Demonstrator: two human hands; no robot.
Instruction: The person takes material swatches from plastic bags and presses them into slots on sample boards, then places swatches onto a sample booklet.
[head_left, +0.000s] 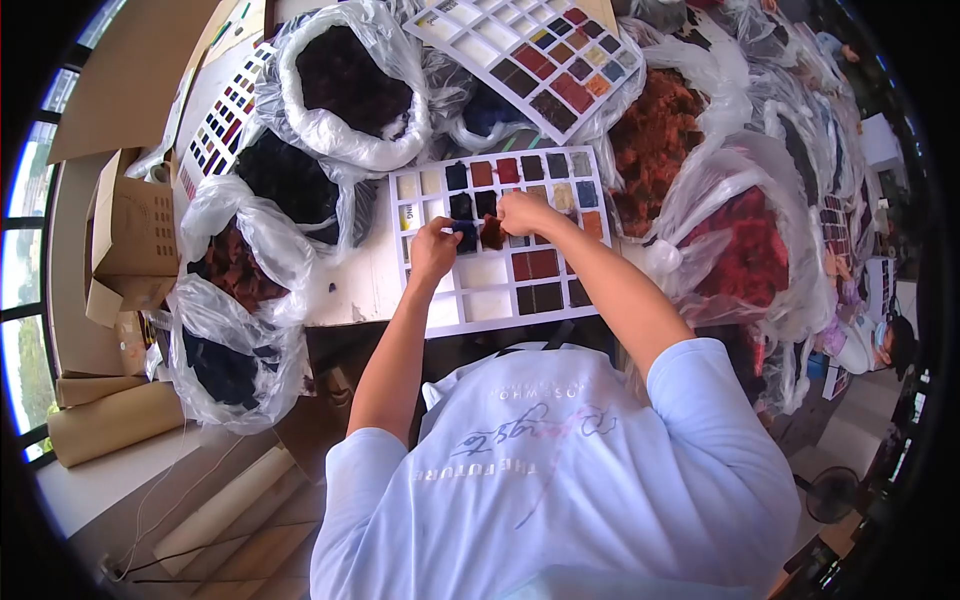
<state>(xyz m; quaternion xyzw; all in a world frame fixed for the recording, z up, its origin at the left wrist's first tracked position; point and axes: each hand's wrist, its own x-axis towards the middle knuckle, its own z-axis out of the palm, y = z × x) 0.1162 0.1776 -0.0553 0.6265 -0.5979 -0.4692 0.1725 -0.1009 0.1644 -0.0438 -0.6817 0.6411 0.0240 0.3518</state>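
A white sample board (487,303) divided into small compartments lies in front of me at the table's near edge. Many of its compartments hold coloured fibre swatches; several at the lower left are bare white. My left hand (432,250) is closed at the board's left half, fingertips pinching a dark blue tuft of fibre (466,236) at a compartment. Just to its right, my right hand (526,214) is closed over the board's middle, its fingertips on a rust-brown tuft of fibre (492,233). The right fingers partly cover the swatches beneath them.
Plastic bags of loose fibre surround the board: dark maroon (352,80), black (285,177), rust (655,130) and red (735,250). A second sample board (480,48) lies behind, tilted. Cardboard boxes (135,230) stand at left. Other people (865,345) are at far right.
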